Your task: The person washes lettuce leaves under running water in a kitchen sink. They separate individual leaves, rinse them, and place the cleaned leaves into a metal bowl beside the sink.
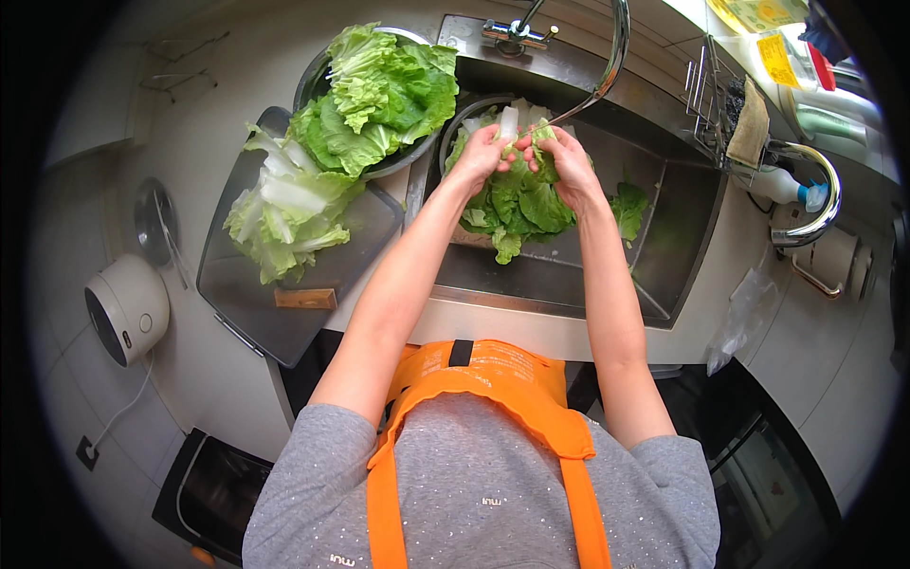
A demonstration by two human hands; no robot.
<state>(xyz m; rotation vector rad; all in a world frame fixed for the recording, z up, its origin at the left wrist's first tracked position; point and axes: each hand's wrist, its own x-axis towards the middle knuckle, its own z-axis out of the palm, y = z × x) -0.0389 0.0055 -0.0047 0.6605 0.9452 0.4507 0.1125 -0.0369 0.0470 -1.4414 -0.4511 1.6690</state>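
My left hand (485, 155) pinches a cabbage leaf piece with a pale stem (508, 122). Close beside it, my right hand (566, 162) grips a green leaf piece (545, 167). Whether the two pieces are still joined cannot be told. Both hands are over a round metal bowl (449, 136) heaped with green cabbage leaves (522, 206), which hide most of it. The bowl stands in the left part of a steel sink (686, 220). A thin stream of water seems to run from the curved faucet (617, 53) towards my fingers.
A second metal bowl (307, 80) piled with leaves (384, 92) stands left of the sink. Pale cabbage leaves (291, 195) lie on a dark board (362, 227) below it. A loose leaf (629, 211) is in the sink. A wire rack (700, 85) with a scrubbing pad (748, 128) borders the right side.
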